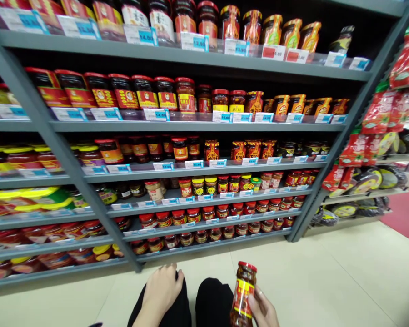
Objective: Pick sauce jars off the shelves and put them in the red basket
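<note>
My right hand (263, 306) is closed around a glass jar of dark sauce (244, 295), with the thumb across its front. The jar has a red lid and a red and yellow label, and it stands almost upright beside my right knee. My left hand (165, 286) rests over my left knee in black trousers, back of the hand up. Its thumb is apart from the fingers, whose tips bend out of sight. Nothing shows in that hand.
Grey shelving (204, 126) with several rows of sauce jars and price tags rises ahead. A slanting upright (59, 136) divides it at the left. Red packets (378, 109) hang at the right, above trays of wrapped goods (357, 181). Pale floor tiles (344, 272) lie below.
</note>
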The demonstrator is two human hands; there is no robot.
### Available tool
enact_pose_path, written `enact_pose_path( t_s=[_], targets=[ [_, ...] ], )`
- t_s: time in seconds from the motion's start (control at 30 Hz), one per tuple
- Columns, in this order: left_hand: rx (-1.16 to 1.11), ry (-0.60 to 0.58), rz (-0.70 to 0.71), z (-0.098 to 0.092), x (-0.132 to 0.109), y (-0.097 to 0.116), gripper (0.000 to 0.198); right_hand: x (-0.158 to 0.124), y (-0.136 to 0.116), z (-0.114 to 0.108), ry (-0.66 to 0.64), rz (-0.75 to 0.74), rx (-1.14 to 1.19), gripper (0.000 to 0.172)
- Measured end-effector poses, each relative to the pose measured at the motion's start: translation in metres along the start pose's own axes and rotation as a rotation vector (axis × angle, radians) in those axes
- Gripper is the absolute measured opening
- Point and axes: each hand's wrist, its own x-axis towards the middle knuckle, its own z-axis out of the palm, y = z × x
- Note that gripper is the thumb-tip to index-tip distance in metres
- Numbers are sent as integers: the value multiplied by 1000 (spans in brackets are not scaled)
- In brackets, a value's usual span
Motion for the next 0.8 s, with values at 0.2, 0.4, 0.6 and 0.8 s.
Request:
enact_pose_path(
  t_s=[0.2, 0.4, 0.6, 0.8],
  targets=[
    [-71, 111, 52, 11, -3, -1, 44, 11, -41, 6, -278, -77, -6, 67],
    [-405, 122, 98, 15, -9, -8, 36, 25, -34, 12, -300, -76, 13, 67],
    [-969, 126, 173, -2, -22, -6, 41, 24, -41, 44, -385, -67, 38, 70],
    [-634, 340, 192, 24, -22, -4, 38, 26, -68, 80, -529, -140, 20, 73]
  ],
)
